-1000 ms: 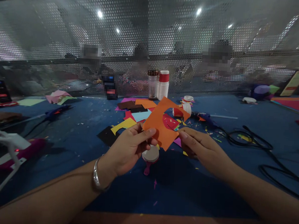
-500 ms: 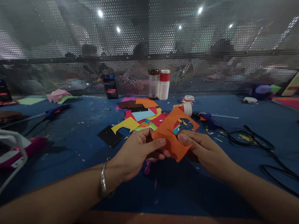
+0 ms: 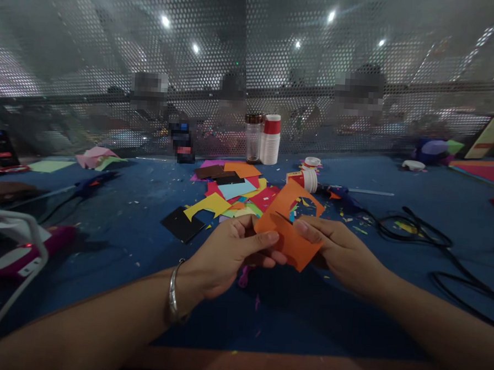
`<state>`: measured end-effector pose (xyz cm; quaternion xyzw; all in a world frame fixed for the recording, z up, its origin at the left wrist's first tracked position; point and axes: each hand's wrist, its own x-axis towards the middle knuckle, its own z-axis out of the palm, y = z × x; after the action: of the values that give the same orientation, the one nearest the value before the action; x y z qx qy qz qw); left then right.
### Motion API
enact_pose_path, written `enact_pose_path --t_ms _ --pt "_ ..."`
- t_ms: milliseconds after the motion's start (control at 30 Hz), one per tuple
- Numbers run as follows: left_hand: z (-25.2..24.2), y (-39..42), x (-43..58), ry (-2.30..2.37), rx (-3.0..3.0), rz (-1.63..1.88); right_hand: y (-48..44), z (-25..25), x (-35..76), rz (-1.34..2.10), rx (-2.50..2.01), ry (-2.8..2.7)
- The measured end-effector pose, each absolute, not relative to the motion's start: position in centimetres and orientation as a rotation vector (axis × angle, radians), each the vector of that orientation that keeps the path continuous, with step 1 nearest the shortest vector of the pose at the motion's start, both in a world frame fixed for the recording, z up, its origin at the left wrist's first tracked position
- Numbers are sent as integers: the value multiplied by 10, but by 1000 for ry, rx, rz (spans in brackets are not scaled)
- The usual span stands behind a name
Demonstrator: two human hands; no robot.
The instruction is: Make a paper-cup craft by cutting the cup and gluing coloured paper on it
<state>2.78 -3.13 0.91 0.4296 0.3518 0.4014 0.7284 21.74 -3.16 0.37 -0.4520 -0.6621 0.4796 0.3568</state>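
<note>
A sheet of orange paper (image 3: 295, 247) with a large rounded cut-out in its upper part is held up between my two hands, above the table. My left hand (image 3: 238, 245) pinches its left side, thumb on the front and fingers behind; a silver bangle is on that wrist. My right hand (image 3: 327, 241) is closed at the sheet's right side, thumb in front, other fingers mostly hidden. A thin dark line runs across the paper from the right thumb; I cannot tell whether it is a blade or a slit. Below my left hand lies a small purple piece (image 3: 244, 276).
Behind the hands lie coloured paper scraps, a yellow cut piece (image 3: 208, 204) and a black sheet (image 3: 182, 224). A paper cup (image 3: 307, 180) lies beside a glue gun (image 3: 343, 195) with a looping cable. A jar (image 3: 253, 141) and stacked cups (image 3: 271, 142) stand by the mesh screen.
The orange paper has tilted and shifted slightly down and right at its lower end. The dark line on it shows a little longer. Both hands keep nearly the same place.
</note>
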Motion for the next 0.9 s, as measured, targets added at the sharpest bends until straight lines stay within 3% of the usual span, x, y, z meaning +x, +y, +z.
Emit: enact_pose_path --t_ms 700,900 --pt "11 -31 28 792 986 726 -36 9 211 1279 -1136 -1625" --pt "11 -24 21 866 1083 885 -31 4 215 1242 -1212 -1436"
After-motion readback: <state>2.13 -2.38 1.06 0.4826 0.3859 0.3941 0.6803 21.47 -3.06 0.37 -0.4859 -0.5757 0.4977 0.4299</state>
